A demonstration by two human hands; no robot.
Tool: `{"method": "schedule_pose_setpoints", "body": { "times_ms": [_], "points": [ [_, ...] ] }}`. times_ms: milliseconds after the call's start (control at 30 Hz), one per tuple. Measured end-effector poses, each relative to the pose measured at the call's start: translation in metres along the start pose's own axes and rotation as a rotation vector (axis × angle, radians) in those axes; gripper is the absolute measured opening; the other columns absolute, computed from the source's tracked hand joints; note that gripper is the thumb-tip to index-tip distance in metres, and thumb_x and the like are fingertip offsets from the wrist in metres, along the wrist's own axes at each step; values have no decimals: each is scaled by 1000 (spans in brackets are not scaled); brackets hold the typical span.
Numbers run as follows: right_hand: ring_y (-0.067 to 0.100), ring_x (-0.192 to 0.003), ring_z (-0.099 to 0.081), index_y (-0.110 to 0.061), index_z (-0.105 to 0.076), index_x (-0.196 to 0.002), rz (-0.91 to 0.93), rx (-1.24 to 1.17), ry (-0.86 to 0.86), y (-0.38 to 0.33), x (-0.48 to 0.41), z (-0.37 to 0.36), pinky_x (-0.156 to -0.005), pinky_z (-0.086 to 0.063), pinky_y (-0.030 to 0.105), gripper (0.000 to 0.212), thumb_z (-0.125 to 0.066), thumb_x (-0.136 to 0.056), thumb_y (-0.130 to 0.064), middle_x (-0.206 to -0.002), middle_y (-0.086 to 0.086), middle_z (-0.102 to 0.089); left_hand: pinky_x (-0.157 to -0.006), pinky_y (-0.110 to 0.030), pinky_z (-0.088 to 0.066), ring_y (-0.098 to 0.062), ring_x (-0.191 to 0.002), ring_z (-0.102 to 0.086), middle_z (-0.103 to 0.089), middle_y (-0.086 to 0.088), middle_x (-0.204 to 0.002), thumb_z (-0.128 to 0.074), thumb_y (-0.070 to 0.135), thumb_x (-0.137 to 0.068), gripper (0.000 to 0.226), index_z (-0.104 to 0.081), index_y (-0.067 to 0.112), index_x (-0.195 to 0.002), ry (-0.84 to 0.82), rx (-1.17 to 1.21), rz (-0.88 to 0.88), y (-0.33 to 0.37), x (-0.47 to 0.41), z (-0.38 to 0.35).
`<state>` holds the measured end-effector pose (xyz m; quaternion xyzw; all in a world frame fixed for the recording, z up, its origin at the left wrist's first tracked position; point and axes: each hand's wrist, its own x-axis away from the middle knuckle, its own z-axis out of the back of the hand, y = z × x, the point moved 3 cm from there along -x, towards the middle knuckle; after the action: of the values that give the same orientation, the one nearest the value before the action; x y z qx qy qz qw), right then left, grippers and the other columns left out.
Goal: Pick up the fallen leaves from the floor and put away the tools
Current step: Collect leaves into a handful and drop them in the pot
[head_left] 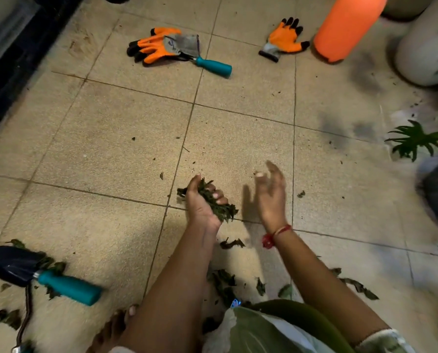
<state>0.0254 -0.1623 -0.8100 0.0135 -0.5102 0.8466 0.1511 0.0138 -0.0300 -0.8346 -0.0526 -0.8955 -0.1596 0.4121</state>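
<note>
Looks down on the trowel (34, 273) lying at lower left, dark blade pointing left, teal handle running down-right, grips a wad of leaves (221, 206) in the curled left hand (204, 202) and holds the right hand (271, 197) beside it, fingers loosely spread, empty.

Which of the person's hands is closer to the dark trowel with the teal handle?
Left. The left hand, gripping leaves, is to the right of the trowel; the open right hand is even farther right.
</note>
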Motion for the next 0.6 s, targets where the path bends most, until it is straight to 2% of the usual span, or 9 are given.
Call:
{"method": "schedule_pose_setpoints", "body": {
  "times_ms": [67, 133, 167, 200, 300, 400, 467, 533, 600],
  "points": [
    [23, -142, -20, -19, -26, -149, -42, 351, 194, 33, -19, 44, -115, -25, 29, 58, -35, -98, -44, -157, 6, -17, -33, -16, -29, -9, -35, -38, -43, 5, -49, -55, 34, -90, 36, -45, 17, -59, -7, -5, 15, 7, -2, -2],
    [29, -145, -10, -13, -17, -151, -180, 586, 165, 67, -28, 68, -118, -9, 44, 62, -31, -100, -45, -158, 13, -10, -34, -16, -29, -9, -36, -38, -42, 6, -50, -54, 36, -89, 38, -46, 18, -57, -5, 22, -6, 20, -5, -8],
    [30, -145, -8, -10, -14, -151, -223, 665, 112, 80, -26, 64, -119, -6, 44, 64, -29, -100, -44, -158, 16, -8, -35, -16, -28, -9, -37, -38, -42, 6, -50, -53, 37, -89, 39, -47, 18, -55, -14, 32, -19, 26, -8, -10],
    [30, -146, -6, -8, -12, -151, -184, 709, 73, 86, -21, 56, -119, -5, 44, 65, -27, -100, -44, -158, 18, -7, -36, -17, -28, -8, -37, -38, -42, 7, -50, -53, 38, -90, 41, -48, 19, -53, -33, 26, -27, 32, -11, -14],
    [23, -147, 1, -11, -7, -152, 55, 722, -73, 80, -3, 21, -119, 2, 39, 64, -21, -101, -47, -159, 11, -1, -35, -16, -27, -8, -35, -37, -42, 8, -47, -50, 37, -91, 45, -47, 19, -49, -52, 47, -72, 47, -11, -23],
    [16, -146, 5, -17, -7, -153, 277, 655, -353, 62, 27, -20, -117, 9, 31, 63, -19, -100, -49, -159, 1, 1, -34, -14, -26, -8, -34, -37, -43, 7, -45, -46, 36, -93, 48, -46, 19, -48, -64, 68, -135, 64, -10, -21],
    [16, -147, -1, -16, -11, -152, 446, 641, -566, 45, 49, -43, -115, 12, 27, 66, -16, -99, -53, -159, 2, -6, -34, -12, -26, -8, -33, -37, -43, 7, -43, -44, 36, -94, 53, -47, 19, -44, -79, 86, -162, 75, -11, -15],
    [18, -145, -13, -13, -24, -149, 624, 611, -766, 38, 76, -60, -116, 6, 28, 69, -15, -96, -55, -156, 8, -22, -35, -11, -25, -8, -32, -37, -43, 7, -41, -41, 35, -94, 58, -47, 19, -39, -85, 95, -177, 85, -10, -6],
    [23, -139, -31, -11, -43, -140, 786, 549, -905, 37, 103, -72, -119, -11, 37, 61, -23, -98, -49, -147, 11, -41, -35, -10, -25, -7, -31, -36, -43, 8, -40, -40, 35, -94, 59, -46, 20, -37, -90, 102, -190, 93, -8, 2]
  ]
}}
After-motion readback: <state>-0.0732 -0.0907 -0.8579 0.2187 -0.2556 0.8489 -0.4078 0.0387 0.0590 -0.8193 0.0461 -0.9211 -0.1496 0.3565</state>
